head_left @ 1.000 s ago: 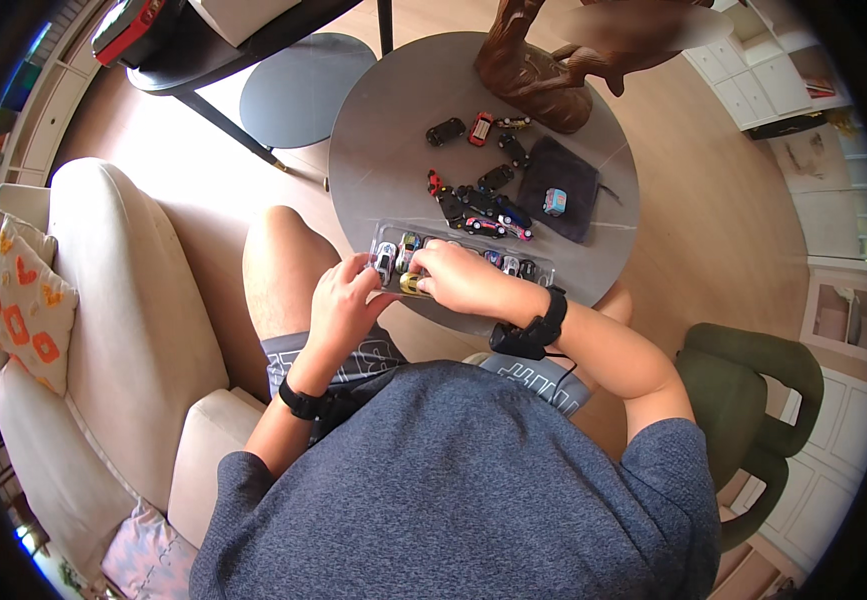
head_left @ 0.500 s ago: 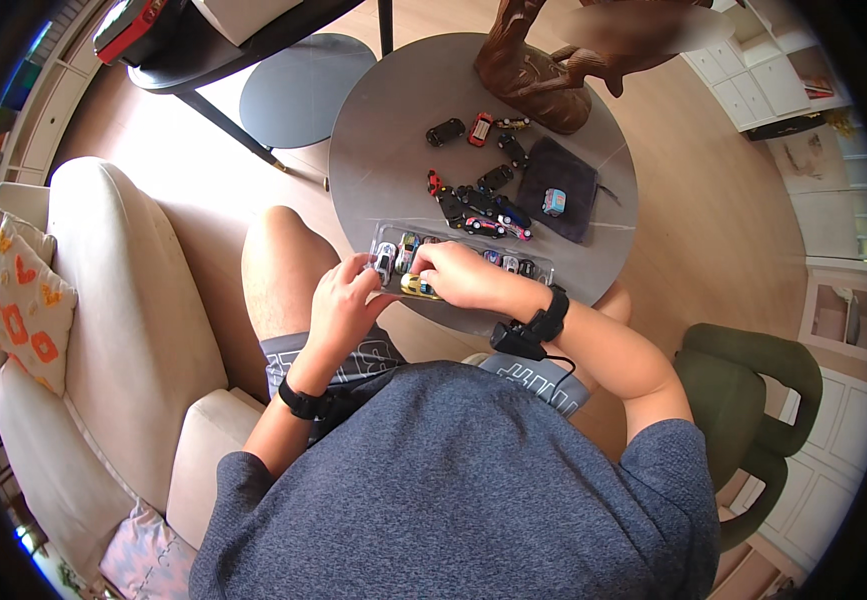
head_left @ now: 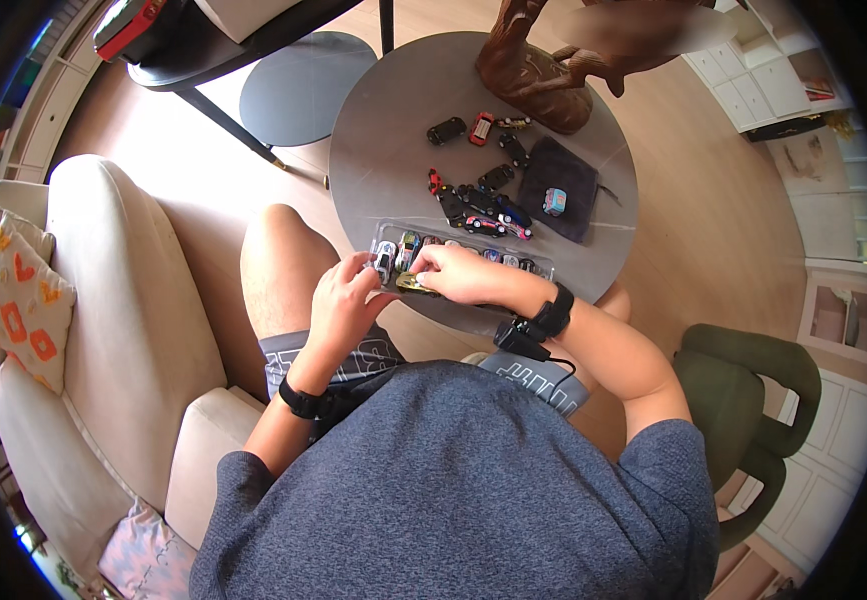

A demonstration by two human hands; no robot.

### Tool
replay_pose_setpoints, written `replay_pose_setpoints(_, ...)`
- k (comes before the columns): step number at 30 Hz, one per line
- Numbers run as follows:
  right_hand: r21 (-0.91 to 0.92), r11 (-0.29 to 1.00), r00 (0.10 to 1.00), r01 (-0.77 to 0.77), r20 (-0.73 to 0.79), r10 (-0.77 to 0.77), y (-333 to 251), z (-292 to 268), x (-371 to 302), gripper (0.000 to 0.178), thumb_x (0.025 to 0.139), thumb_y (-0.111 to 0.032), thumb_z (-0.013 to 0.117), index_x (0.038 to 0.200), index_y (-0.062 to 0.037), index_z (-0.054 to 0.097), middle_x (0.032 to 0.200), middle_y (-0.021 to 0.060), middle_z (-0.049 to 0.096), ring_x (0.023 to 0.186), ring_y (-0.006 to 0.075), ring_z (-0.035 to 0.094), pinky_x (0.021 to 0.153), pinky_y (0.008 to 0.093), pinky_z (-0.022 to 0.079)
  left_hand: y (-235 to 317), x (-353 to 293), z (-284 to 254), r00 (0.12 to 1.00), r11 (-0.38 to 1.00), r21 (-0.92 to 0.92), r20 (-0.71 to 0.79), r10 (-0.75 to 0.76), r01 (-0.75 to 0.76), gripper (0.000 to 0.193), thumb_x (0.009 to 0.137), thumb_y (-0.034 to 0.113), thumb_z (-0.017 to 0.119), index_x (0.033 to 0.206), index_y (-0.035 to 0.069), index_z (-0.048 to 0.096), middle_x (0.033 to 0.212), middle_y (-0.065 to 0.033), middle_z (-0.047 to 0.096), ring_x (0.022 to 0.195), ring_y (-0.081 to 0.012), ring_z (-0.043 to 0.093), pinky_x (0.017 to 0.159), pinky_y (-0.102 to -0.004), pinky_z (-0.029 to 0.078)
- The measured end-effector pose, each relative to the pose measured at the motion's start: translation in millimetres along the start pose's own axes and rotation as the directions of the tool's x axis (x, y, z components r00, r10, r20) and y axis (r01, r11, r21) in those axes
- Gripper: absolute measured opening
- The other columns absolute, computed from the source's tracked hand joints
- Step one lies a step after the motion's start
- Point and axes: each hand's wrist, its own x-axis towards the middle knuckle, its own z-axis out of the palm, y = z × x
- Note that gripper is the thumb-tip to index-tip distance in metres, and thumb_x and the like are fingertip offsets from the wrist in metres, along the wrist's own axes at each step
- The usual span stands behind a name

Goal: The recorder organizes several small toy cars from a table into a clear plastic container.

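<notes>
Yellow car (head_left: 408, 283) in R hand (head_left: 461, 275), lettered shorts (head_left: 375, 352)

The right hand (head_left: 453, 273) hides the middle of the tray (head_left: 377, 229) and the cars there, along with part of the yellow car (head_left: 408, 284); how its fingers meet that car is too small to tell. The left hand (head_left: 346, 290) covers the tray's near left corner. In the pile (head_left: 478, 203), cars overlap and their details are lost. The statue (head_left: 533, 85) is blurred near its top and cut off by the upper edge; its base hides some of the surface (head_left: 378, 150). The lower edge crops the shirt (head_left: 453, 480).
</notes>
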Motion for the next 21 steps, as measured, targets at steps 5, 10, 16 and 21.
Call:
replay_pose_setpoints(5, -0.186, 0.973, 0.986, 0.134, -0.076, -0.150, -4, 6, -11, 0.021, 0.095, -0.020, 0.062, 0.103, -0.0046, 0.074, 0.101, 0.0193, 0.073, 0.096, 0.0341, 0.070, 0.085, 0.0467, 0.054, -1, 0, 1, 0.998, 0.999, -0.010, 0.037, -0.043, 0.043, 0.029, 0.076, 0.022, 0.085, 0.089, 0.006, 0.065, 0.116, -0.0135, 0.067, 0.100, -0.0344, 0.066, 0.085, -0.0447, 0.054)
replay_pose_setpoints(10, -0.267, 0.954, 0.977, 0.136, -0.126, -0.174, -10, 4, -16, 0.020, 0.094, -0.022, 0.063, 0.100, -0.0075, 0.076, 0.097, 0.0188, 0.073, 0.095, 0.0386, 0.070, 0.085, 0.0492, 0.054, 0, 5, 0, 0.999, 0.999, 0.015, -0.021, 0.042, -0.041, 0.032, 0.074, 0.016, 0.086, 0.085, 0.003, 0.060, 0.116, -0.0142, 0.067, 0.092, -0.0325, 0.067, 0.076, -0.0423, 0.056)
replay_pose_setpoints(16, -0.289, 0.947, 0.972, 0.139, -0.141, -0.186, -29, -28, -44, 0.023, 0.093, -0.018, 0.064, 0.109, -0.0058, 0.074, 0.104, 0.0189, 0.073, 0.095, 0.0355, 0.071, 0.085, 0.0461, 0.054, 4, 6, -5, 0.997, 0.997, -0.056, 0.057, -0.056, 0.059, 0.029, 0.078, 0.019, 0.084, 0.085, 0.003, 0.061, 0.118, -0.0172, 0.067, 0.102, -0.0380, 0.066, 0.087, -0.0462, 0.054)
replay_pose_setpoints(21, 0.099, 0.983, 0.966, 0.152, -0.224, -0.127, -36, -83, -90, 0.024, 0.099, -0.013, 0.064, 0.118, 0.0009, 0.068, 0.100, 0.0052, 0.070, 0.088, 0.0109, 0.062, 0.081, 0.0284, 0.052, 14, 18, -24, 0.995, 0.997, -0.054, 0.076, -0.059, 0.063, 0.027, 0.081, 0.017, 0.083, 0.086, 0.002, 0.060, 0.118, -0.0185, 0.068, 0.104, -0.0392, 0.066, 0.088, -0.0462, 0.054)
